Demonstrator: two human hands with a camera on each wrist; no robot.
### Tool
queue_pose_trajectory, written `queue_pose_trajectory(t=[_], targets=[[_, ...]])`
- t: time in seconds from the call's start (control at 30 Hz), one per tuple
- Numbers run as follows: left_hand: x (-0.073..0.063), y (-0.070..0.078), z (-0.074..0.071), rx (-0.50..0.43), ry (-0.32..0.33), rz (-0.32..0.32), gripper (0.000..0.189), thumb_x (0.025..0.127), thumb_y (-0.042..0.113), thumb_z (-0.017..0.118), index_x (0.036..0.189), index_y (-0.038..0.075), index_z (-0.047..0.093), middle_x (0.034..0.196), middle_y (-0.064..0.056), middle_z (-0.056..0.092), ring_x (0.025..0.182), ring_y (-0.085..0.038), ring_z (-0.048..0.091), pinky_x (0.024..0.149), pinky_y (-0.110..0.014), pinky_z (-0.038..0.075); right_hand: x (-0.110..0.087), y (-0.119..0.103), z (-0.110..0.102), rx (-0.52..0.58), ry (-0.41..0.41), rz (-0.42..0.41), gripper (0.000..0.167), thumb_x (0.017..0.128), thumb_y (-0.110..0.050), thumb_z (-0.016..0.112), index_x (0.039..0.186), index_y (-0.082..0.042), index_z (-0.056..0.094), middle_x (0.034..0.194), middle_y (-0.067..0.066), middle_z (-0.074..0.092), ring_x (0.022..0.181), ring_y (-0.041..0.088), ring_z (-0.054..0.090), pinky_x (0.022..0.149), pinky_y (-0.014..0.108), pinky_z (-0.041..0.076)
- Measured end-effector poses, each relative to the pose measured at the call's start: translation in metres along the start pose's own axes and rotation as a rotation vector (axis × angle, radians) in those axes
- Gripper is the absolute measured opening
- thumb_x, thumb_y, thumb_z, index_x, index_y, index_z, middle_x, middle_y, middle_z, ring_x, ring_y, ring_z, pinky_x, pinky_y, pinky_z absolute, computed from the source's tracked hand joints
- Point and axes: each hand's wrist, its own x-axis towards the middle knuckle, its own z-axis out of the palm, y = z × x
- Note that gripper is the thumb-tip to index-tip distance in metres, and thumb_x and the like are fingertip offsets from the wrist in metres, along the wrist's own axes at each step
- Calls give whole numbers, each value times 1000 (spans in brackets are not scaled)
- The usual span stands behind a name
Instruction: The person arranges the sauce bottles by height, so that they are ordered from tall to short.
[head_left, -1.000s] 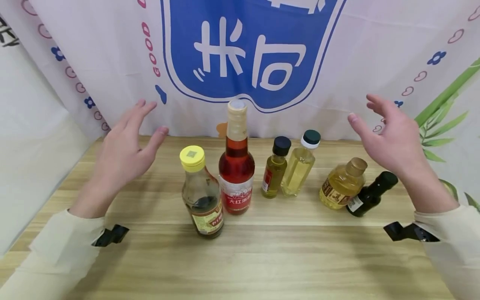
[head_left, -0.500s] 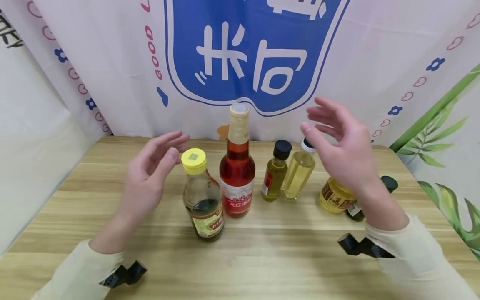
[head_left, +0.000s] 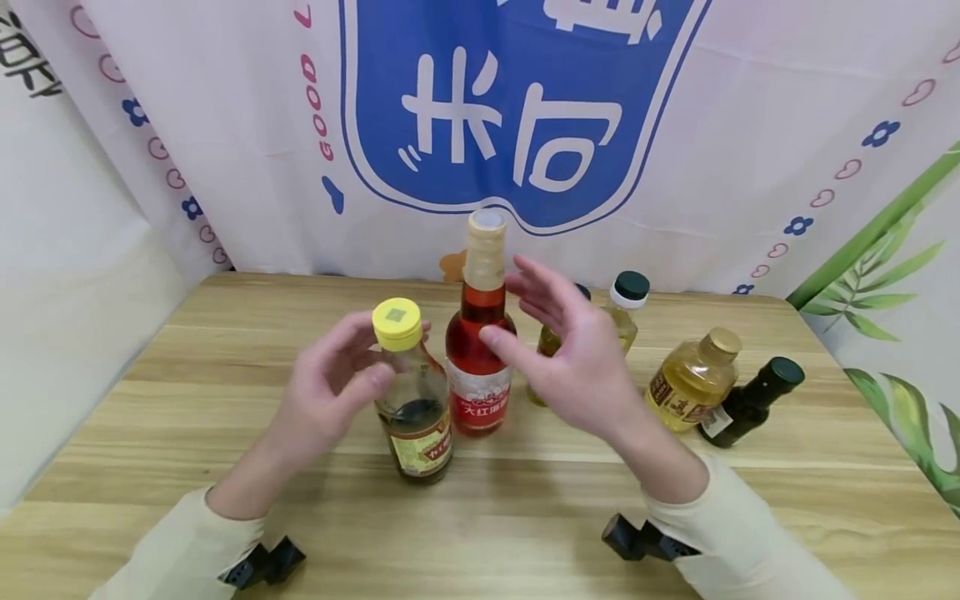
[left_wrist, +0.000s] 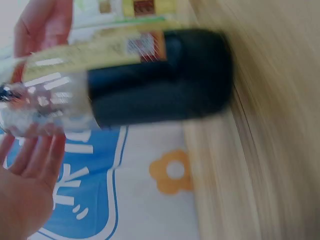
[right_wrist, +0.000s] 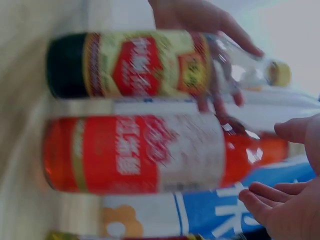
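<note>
A glass bottle of dark sauce [head_left: 416, 433] with a yellow cap stands upright on the table. My left hand [head_left: 322, 392] is at its left side, fingers loosely bent behind the neck and thumb in front. In the left wrist view that hand [left_wrist: 25, 200] shows spread fingers beside the clear upper part. Just right stands a taller bottle of red vinegar [head_left: 480, 392] with a cream-wrapped neck. My right hand [head_left: 577, 358] reaches to its right side, thumb overlapping the shoulder, fingers beside the neck. The right wrist view shows thumb and fingers [right_wrist: 267, 200] spread apart around the bottle's neck end.
Behind my right hand, two slim oil bottles are partly hidden, one with a green-and-white cap [head_left: 630, 290]. Farther right are a squat oil bottle [head_left: 693, 383] and a dark green-capped bottle [head_left: 750, 404]. A printed white cloth [head_left: 292, 233] hangs behind the wooden table [head_left: 525, 533].
Both hands have come inward and down from wide apart: the left to the yellow-capped bottle, the right past the oil bottles to the red vinegar bottle. The bottles keep their places.
</note>
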Motion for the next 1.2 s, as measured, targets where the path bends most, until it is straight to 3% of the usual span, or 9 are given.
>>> queue_pose_trajectory(t=[0.13, 0.3, 0.47, 0.9, 1.2], targets=[[-1, -3, -3, 148, -67, 7, 52, 87, -10, 75, 136, -3, 61, 132, 4, 74, 109, -7, 71, 95, -23, 59, -5, 5, 15, -35, 15, -43, 75, 94, -19, 83, 158, -9, 46, 156, 7, 59, 142, 22, 61, 119, 41, 50], [0, -5, -7, 170, -123, 8, 61, 75, -10, 86, 131, -1, 63, 124, 6, 73, 106, -8, 70, 94, -22, 60, -7, 14, 27, -3, 26, -39, 68, 91, -16, 85, 151, -7, 53, 144, 9, 68, 133, 22, 67, 114, 40, 54], [-1, -7, -14, 189, -176, 3, 73, 67, -8, 93, 132, 1, 62, 126, 5, 72, 111, -8, 70, 96, -23, 60, -10, 22, 35, 10, 20, -9, 70, 89, -17, 88, 150, -7, 54, 140, 9, 68, 130, 24, 68, 110, 44, 57], [1, -11, -22, 185, -262, -20, 83, 64, -5, 97, 138, -3, 60, 132, -16, 72, 118, -8, 71, 100, -27, 61, -15, 26, 37, 11, 17, 89, 79, 87, -18, 89, 154, -9, 49, 144, 9, 67, 134, 26, 64, 109, 51, 57], [2, -11, -24, 230, -253, 6, 78, 63, -4, 98, 133, -3, 63, 126, -15, 75, 112, -7, 72, 96, -25, 62, -14, 28, 35, -16, -29, 158, 82, 85, -23, 91, 154, -15, 48, 140, 5, 68, 133, 22, 64, 109, 53, 57]])
